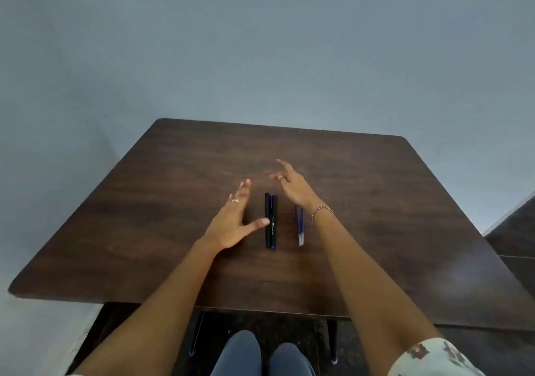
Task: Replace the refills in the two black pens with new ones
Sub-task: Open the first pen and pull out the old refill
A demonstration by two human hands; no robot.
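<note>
Lying touching, side by side at mid table [405, 216]: two slim black pens [271, 221], blue showing between them. Just right, two blue refills [300, 225], silvery-tipped. Left hand [231, 225] and right hand [292, 187] spread-fingered, holding nothing.

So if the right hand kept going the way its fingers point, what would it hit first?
Nothing, seemingly: ahead of the right hand lies only bare table, then the wall. The pens lie nearer the person.
</note>
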